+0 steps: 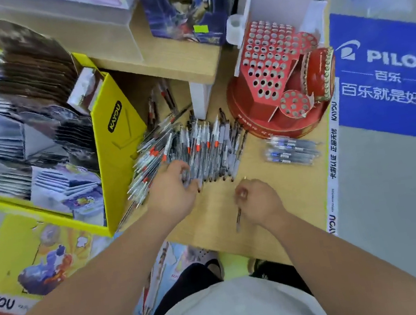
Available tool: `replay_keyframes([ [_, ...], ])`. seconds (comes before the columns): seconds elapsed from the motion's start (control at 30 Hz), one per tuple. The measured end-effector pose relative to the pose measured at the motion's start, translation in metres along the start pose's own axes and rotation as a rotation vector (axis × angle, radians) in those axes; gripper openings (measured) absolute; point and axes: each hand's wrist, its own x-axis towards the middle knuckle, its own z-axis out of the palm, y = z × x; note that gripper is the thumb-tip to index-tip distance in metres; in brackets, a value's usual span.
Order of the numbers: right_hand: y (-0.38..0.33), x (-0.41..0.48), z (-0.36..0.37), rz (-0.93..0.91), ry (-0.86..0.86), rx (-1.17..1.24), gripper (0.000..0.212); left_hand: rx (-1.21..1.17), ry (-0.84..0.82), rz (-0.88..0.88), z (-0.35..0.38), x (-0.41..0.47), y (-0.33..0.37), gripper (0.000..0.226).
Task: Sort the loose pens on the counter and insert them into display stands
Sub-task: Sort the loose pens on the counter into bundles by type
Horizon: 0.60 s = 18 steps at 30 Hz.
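A tall yellow cardboard box [117,131] full of card packs stands far to the left of the red cardboard display stand with many round holes [278,78]. It is not part of the job.

Between that box and the red stand lies a big heap of loose grey pens with orange-red bands [195,145]. They lie side by side on the light wooden counter [285,200], to the left of the stand and a bit nearer the person. I think they are spread flat like this so each one is easy to see and pick.

The left hand [174,187] reaches onto the near edge of this heap. Its fingers bend over the pen ends. The picture is blurry there, so I cannot tell if it pinches a pen or only touches them.

The right hand [256,201] is curled in a fist around a single dark pen [238,219], nearer the person than the stand. It probably holds the pen ready to go into a hole.

A little bunch of blue pens [290,151] lies just in front of the red stand, apart from the heap. It looks like a sorted group. The holes I can see in the stand look empty, so I think most of the job is not yet done.
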Motion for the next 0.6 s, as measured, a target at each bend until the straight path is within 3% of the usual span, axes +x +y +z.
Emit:
replay_keyframes([
  [0.27,0.040,-0.019,-0.011,0.058,0.104,-0.023,0.011,0.076,-0.012,0.031,0.001,0.036,0.023,0.045],
  [0.43,0.049,-0.026,-0.014,0.086,0.097,-0.014,0.015,0.305,-0.017,0.033,0.000,0.065,0.037,0.031],
  [0.6,0.041,-0.027,-0.018,0.122,0.163,0.016,0.011,0.352,-0.035,-0.023,0.005,0.077,0.036,0.018],
])
